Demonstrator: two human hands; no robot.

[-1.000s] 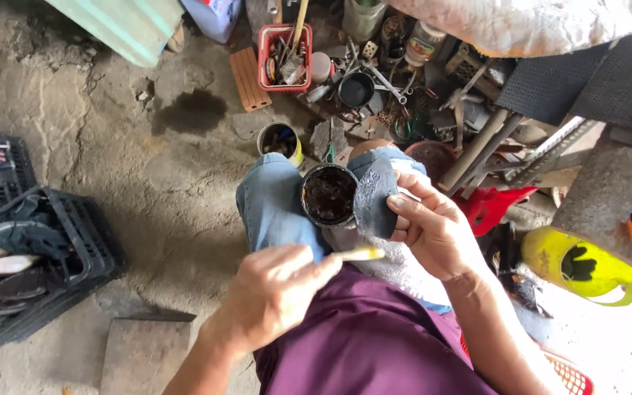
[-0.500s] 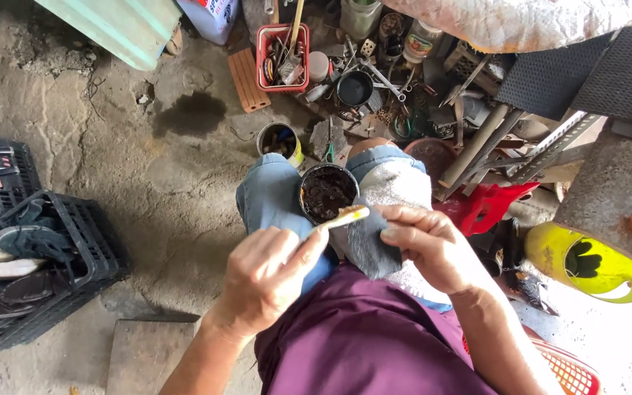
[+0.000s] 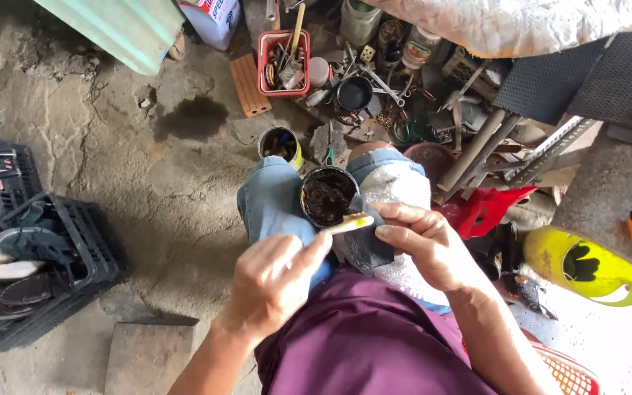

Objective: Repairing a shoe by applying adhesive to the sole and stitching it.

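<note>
The left hand (image 3: 272,285) has its grip closed on the handle of a pale brush (image 3: 347,223), whose tip lies at the near rim of a round tin of dark paste (image 3: 328,195) wedged between the person's knees. The right hand (image 3: 426,245) pinches a dark flat piece (image 3: 367,245) just under the brush tip, resting on the right knee. Room is tight ahead and to the right: a yellow-banded can (image 3: 280,144), a red tool basket (image 3: 284,62), a black bowl (image 3: 354,93) and loose spanners crowd the floor beyond the knees. A black crate (image 3: 74,241) of sandals hems the left edge; bare concrete floor (image 3: 162,197) lies between.
</note>
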